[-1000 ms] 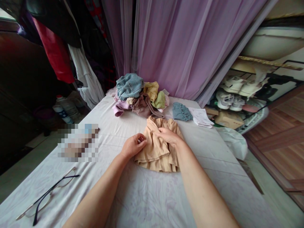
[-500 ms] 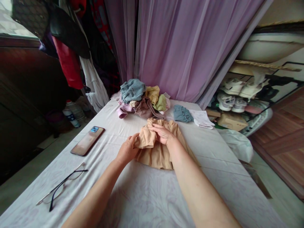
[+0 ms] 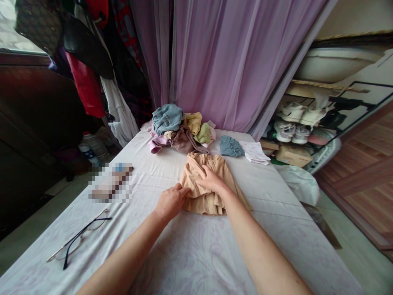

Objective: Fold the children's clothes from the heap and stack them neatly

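Note:
A beige pleated garment (image 3: 211,174) lies on the pale sheet (image 3: 196,254) in the middle of the surface. My left hand (image 3: 169,201) rests at the garment's left edge, fingers close together and touching the fabric. On top of the garment lies my right hand (image 3: 211,180), its fingers stretched out and pressing the folded cloth flat.
A pile of mixed clothes (image 3: 181,129) sits at the far end, with a small blue garment (image 3: 231,146) and a white cloth (image 3: 254,152) to its right. Glasses (image 3: 78,239) and a phone (image 3: 111,184) lie at left. A shoe rack (image 3: 302,123) stands at right.
The raised left flap of the beige garment has been folded over and laid down. My right hand went from gripping the fabric to lying flat on it.

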`<state>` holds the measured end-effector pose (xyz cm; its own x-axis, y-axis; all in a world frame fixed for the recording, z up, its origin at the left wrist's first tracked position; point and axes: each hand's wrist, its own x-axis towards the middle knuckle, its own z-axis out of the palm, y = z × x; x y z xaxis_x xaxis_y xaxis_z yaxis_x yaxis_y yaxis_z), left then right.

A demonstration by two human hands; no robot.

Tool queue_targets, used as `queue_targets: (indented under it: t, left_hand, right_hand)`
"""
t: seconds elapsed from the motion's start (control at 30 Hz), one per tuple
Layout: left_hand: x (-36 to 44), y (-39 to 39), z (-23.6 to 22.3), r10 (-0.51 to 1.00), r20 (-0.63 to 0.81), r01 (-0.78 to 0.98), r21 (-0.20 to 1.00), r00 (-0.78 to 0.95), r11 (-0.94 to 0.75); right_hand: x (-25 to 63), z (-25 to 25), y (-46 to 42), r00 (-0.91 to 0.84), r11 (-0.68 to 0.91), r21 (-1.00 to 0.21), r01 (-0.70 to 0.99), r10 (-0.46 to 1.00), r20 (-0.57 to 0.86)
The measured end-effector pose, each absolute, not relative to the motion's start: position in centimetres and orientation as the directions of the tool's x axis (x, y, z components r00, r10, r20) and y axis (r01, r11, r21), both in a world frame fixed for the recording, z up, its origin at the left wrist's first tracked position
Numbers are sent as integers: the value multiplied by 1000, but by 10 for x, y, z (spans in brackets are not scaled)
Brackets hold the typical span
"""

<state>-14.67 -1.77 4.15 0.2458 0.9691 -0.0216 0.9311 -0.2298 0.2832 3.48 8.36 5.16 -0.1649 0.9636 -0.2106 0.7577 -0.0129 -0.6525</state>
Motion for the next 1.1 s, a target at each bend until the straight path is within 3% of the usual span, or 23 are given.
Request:
queue_targets:
  t: [0.27, 0.5, 0.73, 0.87, 1.1]
  left_hand:
    - [-143, -21, 40, 977, -37, 941, 278, 212, -193]
    - [-146, -20, 38, 974, -38, 923, 330, 223, -199]
    - [-149, -18, 28, 979, 116, 898, 389, 170, -203]
    - [-157, -13, 22, 993, 85, 862, 494, 86, -117]
    - [-169, -4, 17, 1000, 9, 816, 579, -6, 0]
  right_hand:
    - [40, 47, 71, -90, 27, -469, 883, 990, -113]
    - [43, 53, 71, -145, 144, -474, 869, 989, 36]
    - [27, 75, 120, -273, 314, -370, 874, 948, 160]
    - [14, 79, 157, -405, 420, -277, 864, 907, 113]
    - [-7, 76, 204, -615, 617, -35, 786, 778, -129]
